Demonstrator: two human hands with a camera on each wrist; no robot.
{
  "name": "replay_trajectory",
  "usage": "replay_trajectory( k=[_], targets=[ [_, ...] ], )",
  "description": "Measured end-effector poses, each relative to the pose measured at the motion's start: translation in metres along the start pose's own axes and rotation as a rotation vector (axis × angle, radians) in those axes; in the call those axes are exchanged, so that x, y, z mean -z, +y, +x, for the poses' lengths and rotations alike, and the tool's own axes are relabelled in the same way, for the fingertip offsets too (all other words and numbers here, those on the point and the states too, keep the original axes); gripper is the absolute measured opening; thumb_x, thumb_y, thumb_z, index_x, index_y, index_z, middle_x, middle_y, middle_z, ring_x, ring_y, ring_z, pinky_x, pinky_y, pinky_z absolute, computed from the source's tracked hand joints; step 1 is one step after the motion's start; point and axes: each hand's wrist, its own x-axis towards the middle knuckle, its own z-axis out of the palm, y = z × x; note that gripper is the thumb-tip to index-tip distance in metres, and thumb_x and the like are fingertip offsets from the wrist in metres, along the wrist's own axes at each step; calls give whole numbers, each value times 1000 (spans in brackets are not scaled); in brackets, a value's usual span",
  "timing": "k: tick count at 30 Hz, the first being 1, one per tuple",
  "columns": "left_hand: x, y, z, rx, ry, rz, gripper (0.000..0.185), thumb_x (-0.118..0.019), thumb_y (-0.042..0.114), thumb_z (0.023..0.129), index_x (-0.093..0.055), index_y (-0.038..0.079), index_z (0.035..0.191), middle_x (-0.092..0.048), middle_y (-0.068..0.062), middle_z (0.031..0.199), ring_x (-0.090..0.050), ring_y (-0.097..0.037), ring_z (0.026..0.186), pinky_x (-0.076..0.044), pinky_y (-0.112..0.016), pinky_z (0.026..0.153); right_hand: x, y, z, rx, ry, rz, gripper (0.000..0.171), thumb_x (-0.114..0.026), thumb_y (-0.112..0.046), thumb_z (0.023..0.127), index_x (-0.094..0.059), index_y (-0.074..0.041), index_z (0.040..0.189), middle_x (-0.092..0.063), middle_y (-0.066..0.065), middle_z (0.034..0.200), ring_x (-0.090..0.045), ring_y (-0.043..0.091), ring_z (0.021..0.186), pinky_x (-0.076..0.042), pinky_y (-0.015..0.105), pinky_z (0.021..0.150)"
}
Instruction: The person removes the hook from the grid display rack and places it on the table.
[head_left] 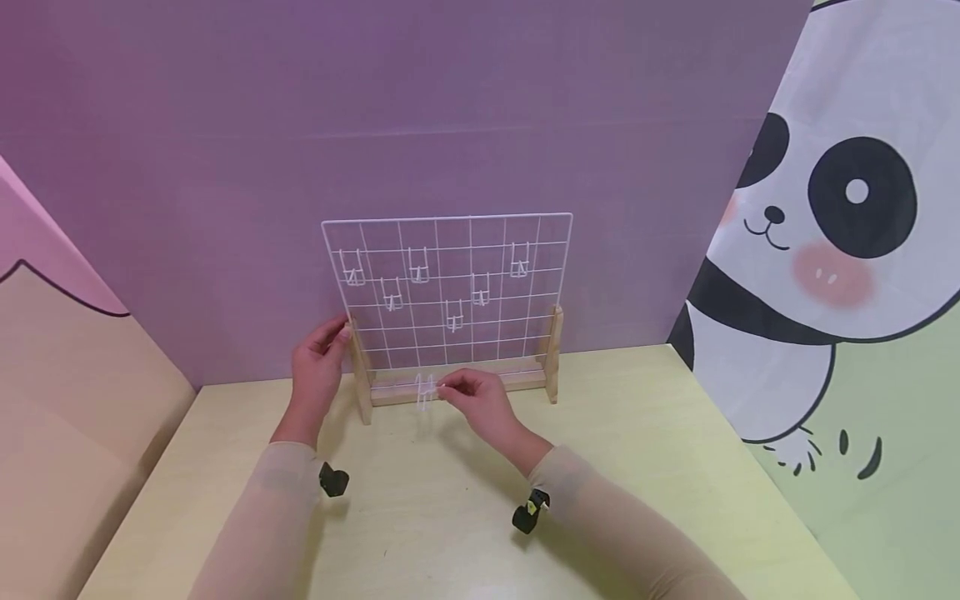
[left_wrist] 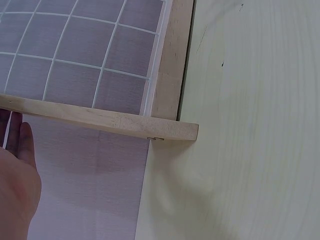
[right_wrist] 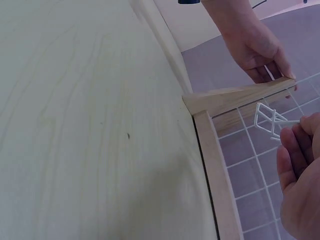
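Left hand (head_left: 318, 367): steadies rack (head_left: 450, 292) post, fingers curled round it.
Right hand (head_left: 480, 400): pinches hook (head_left: 425, 390).
Risk: loose pinch could drop hook.

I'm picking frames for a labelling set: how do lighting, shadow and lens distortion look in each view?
Head view: soft, even light, faint shadows under the forearms, the white hook thin and hard to make out against the wire grid. Left wrist view: grid wires bow from lens distortion, left hand cut off at the edge. Right wrist view: sharp wood grain on the table, right hand close.
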Motion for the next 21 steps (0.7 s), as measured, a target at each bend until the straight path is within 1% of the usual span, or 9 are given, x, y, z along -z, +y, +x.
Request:
replay_trajectory(
  k=[6, 13, 17, 21],
  targets=[
    [0, -2, 1, 14, 5, -11, 42, -67, 26, 114, -68, 8, 151, -67, -11, 153, -61, -12, 133, -51, -24, 114, -9, 6, 0, -35, -6, 48, 7, -75, 6, 102, -79, 8, 107, -80, 14, 101, -74, 11, 91, -64, 25, 87],
    [0, -3, 2, 14, -1, -3, 42, -66, 26, 114, -67, 8, 152, -66, -12, 155, -60, -17, 137, -50, -27, 117, -18, 12, 1, -67, -12, 52, 6, -73, 8, 101, -77, 9, 105, -80, 12, 97, -74, 10, 87, -62, 23, 84],
    [0, -2, 2, 11, 2, -3, 42, -66, 26, 114, -68, 8, 152, -66, -12, 154, -60, -18, 138, -49, -29, 117, -23, 17, 2, -79, -25, 93, 5, -73, 9, 101, -76, 11, 104, -80, 9, 95, -74, 9, 86, -63, 23, 84],
    [0, -1, 2, 13, 1, -5, 43, -66, 26, 114, -67, 8, 152, -66, -12, 154, -60, -18, 138, -49, -29, 118, -28, 22, 2, -83, -38, 139, 6, -72, 9, 101, -74, 13, 104, -79, 8, 95, -75, 9, 86, -64, 27, 87]
  ],
)
